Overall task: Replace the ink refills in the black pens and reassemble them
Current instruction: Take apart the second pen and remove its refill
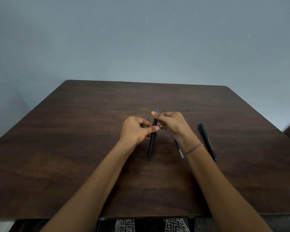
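Note:
A black pen (152,141) is held nearly upright above the middle of the table, blue tip (157,111) pointing away from me. My left hand (137,129) pinches its barrel at mid-length. My right hand (170,122) grips the upper part near the tip. A loose refill (179,149), blue with a clear end, lies on the table partly hidden under my right wrist. A second black pen (207,141) lies to the right of my right forearm.
The dark wooden table (74,148) stands against a pale blue-grey wall. Its front edge runs just above my patterned lap (149,225). A thin bracelet (193,149) circles my right wrist.

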`<action>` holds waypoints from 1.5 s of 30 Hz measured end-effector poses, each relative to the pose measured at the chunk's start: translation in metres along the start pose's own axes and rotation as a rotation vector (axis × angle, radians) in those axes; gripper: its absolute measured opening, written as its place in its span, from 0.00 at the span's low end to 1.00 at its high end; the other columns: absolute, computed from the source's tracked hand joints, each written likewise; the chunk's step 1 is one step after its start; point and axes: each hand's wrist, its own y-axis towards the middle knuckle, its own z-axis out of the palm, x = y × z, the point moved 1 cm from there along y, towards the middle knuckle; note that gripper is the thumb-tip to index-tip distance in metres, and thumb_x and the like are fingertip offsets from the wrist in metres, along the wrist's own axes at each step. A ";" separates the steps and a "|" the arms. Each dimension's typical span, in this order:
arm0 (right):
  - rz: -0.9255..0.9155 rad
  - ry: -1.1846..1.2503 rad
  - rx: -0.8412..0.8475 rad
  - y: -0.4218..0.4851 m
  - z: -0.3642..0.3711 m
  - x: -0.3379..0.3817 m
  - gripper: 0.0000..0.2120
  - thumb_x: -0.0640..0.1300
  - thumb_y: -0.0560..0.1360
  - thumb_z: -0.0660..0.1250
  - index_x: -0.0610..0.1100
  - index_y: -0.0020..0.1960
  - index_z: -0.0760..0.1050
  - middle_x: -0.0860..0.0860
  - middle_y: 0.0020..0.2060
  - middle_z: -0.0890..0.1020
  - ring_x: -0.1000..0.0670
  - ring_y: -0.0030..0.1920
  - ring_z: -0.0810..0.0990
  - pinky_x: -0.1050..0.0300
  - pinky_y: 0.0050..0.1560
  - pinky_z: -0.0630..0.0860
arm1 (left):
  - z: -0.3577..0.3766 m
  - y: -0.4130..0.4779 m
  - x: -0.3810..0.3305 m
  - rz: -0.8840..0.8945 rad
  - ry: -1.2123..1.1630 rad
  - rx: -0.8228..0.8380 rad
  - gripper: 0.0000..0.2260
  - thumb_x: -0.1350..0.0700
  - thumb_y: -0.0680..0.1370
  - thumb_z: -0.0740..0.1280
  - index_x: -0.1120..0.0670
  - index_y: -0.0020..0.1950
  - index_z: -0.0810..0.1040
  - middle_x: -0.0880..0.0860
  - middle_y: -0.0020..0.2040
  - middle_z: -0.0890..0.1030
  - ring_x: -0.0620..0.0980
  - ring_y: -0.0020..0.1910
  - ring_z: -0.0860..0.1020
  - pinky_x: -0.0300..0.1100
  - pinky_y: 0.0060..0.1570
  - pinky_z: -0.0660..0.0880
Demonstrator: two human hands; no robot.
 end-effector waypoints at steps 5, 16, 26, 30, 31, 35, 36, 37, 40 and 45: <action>-0.018 0.098 0.147 -0.001 0.001 0.002 0.12 0.41 0.77 0.64 0.33 0.52 0.79 0.47 0.31 0.75 0.53 0.33 0.71 0.63 0.43 0.74 | 0.000 0.003 0.000 -0.027 -0.069 0.010 0.06 0.59 0.68 0.76 0.54 0.35 0.79 0.50 0.29 0.80 0.40 0.24 0.79 0.34 0.25 0.75; -0.091 0.061 0.118 -0.002 -0.004 0.003 0.18 0.38 0.69 0.73 0.37 0.57 0.76 0.48 0.38 0.82 0.52 0.39 0.81 0.61 0.43 0.80 | -0.002 0.003 0.000 -0.041 -0.123 0.009 0.08 0.60 0.67 0.77 0.57 0.39 0.79 0.52 0.32 0.81 0.41 0.26 0.80 0.34 0.26 0.76; -0.089 -0.026 0.113 -0.001 -0.003 0.002 0.22 0.45 0.67 0.75 0.42 0.58 0.74 0.46 0.39 0.82 0.51 0.39 0.82 0.60 0.44 0.80 | -0.003 0.001 -0.003 -0.045 -0.099 0.014 0.10 0.58 0.67 0.77 0.60 0.44 0.81 0.52 0.35 0.83 0.41 0.28 0.81 0.34 0.27 0.76; -0.056 0.078 0.151 0.000 -0.008 0.004 0.19 0.38 0.69 0.73 0.39 0.59 0.74 0.47 0.37 0.83 0.53 0.35 0.79 0.63 0.41 0.79 | -0.003 0.001 -0.003 -0.048 -0.096 0.006 0.08 0.59 0.67 0.76 0.57 0.41 0.80 0.51 0.34 0.82 0.42 0.28 0.80 0.35 0.28 0.77; -0.046 0.117 0.183 0.000 -0.009 0.005 0.17 0.36 0.71 0.70 0.39 0.59 0.74 0.46 0.39 0.83 0.53 0.35 0.80 0.63 0.42 0.79 | -0.003 0.002 -0.003 -0.050 -0.095 0.006 0.08 0.58 0.67 0.76 0.57 0.41 0.80 0.51 0.34 0.82 0.42 0.28 0.80 0.35 0.28 0.77; -0.043 0.215 0.219 0.000 -0.005 0.007 0.12 0.37 0.76 0.65 0.39 0.58 0.75 0.45 0.44 0.84 0.52 0.42 0.83 0.63 0.42 0.79 | -0.003 0.001 -0.004 -0.048 -0.085 0.013 0.07 0.58 0.68 0.76 0.56 0.41 0.80 0.50 0.34 0.82 0.42 0.28 0.80 0.35 0.27 0.76; -0.055 0.184 0.195 0.000 -0.004 0.006 0.13 0.40 0.74 0.67 0.39 0.58 0.75 0.46 0.44 0.83 0.52 0.42 0.83 0.62 0.43 0.80 | -0.003 0.001 -0.004 -0.048 -0.086 0.014 0.07 0.58 0.67 0.76 0.56 0.40 0.80 0.51 0.34 0.82 0.42 0.28 0.80 0.34 0.27 0.76; -0.061 0.132 0.171 -0.001 -0.003 0.006 0.16 0.42 0.72 0.71 0.40 0.58 0.75 0.48 0.43 0.83 0.53 0.42 0.82 0.61 0.45 0.80 | -0.003 0.001 -0.004 -0.050 -0.084 0.015 0.07 0.58 0.67 0.76 0.56 0.40 0.80 0.51 0.34 0.82 0.42 0.28 0.80 0.34 0.27 0.76; -0.071 0.015 0.134 -0.001 -0.002 0.003 0.21 0.44 0.66 0.75 0.41 0.57 0.74 0.49 0.39 0.82 0.51 0.41 0.83 0.57 0.47 0.81 | -0.002 0.000 -0.006 -0.044 -0.062 0.030 0.07 0.57 0.68 0.76 0.56 0.42 0.81 0.52 0.37 0.83 0.43 0.31 0.81 0.34 0.27 0.76; -0.079 0.102 0.186 -0.001 -0.005 0.006 0.16 0.36 0.72 0.69 0.39 0.60 0.74 0.48 0.38 0.83 0.51 0.39 0.82 0.59 0.45 0.79 | -0.003 0.000 -0.006 -0.047 -0.087 0.020 0.07 0.58 0.68 0.76 0.56 0.41 0.79 0.53 0.37 0.82 0.45 0.33 0.81 0.35 0.28 0.77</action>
